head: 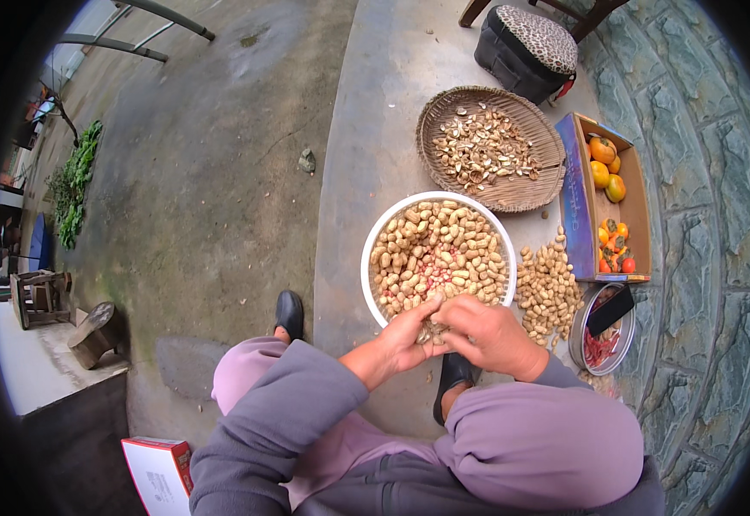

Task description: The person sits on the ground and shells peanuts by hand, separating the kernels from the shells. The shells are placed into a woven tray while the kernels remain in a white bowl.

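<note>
Over the near rim of a white plastic basket (pixel 368 261), my two hands meet. My left hand (pixel 402 343) is cupped palm up and holds peanut shells (pixel 432 330); whether whole peanuts lie among them is unclear. Bent over that palm is my right hand (pixel 501 334), its fingertips close to the left fingers; what they pinch is hidden. Unshelled peanuts (pixel 478 242) fill the basket around a patch of pink shelled kernels (pixel 438 267). More unshelled peanuts (pixel 548 284) lie heaped on the concrete to the basket's right.
Beyond the basket sits a round woven tray (pixel 510 193) with broken shells (pixel 481 145). A cardboard box (pixel 572 200) of persimmons (pixel 602 149) stands at right, before a stone wall (pixel 704 258). A phone (pixel 610 309) rests across a metal tin (pixel 580 338). A leopard-print padded stool (pixel 533 39) stands behind.
</note>
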{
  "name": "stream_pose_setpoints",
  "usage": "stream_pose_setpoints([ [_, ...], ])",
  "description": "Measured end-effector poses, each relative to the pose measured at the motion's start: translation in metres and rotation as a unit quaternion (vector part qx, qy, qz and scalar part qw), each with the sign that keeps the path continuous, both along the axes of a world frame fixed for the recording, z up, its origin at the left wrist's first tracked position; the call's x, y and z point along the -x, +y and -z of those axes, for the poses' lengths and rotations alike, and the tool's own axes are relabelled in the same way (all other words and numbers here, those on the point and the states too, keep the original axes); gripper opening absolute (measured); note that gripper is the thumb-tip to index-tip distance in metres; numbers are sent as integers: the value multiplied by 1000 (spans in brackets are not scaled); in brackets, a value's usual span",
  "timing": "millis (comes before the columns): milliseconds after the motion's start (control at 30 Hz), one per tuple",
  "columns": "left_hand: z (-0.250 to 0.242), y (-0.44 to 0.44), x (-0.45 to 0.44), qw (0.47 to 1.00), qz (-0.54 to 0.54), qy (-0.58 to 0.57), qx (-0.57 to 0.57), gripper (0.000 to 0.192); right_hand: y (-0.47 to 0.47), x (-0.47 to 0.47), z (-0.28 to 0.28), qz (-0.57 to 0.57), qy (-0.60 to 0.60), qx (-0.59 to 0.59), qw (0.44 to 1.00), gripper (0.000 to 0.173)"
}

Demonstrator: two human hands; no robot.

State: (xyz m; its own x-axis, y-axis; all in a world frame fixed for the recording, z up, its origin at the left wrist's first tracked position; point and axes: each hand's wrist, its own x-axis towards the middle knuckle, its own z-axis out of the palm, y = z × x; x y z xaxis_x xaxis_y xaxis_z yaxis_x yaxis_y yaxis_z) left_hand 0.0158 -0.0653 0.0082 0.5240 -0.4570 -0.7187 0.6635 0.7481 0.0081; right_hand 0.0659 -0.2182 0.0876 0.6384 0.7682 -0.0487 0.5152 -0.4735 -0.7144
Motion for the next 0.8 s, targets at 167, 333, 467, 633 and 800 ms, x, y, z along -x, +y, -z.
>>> stream_pose_setpoints([
  [167,20,9,6,996,42,-63,42,28,-6,-26,34,99,51,-40,993,10],
  [333,16,14,10,995,76,-60,19,29,-3,-59,79,111,-144,86,980,11],
  [467,10,22,9,994,103,-47,-2,33,7,-56,101,40,-197,212,956,8],
  [633,3,36,13,992,108,-48,-31,32,-5,-51,77,33,-120,154,980,7],
  [800,-4,41,16,986,135,-59,-72,31,-13,-65,73,44,6,125,991,9],
])
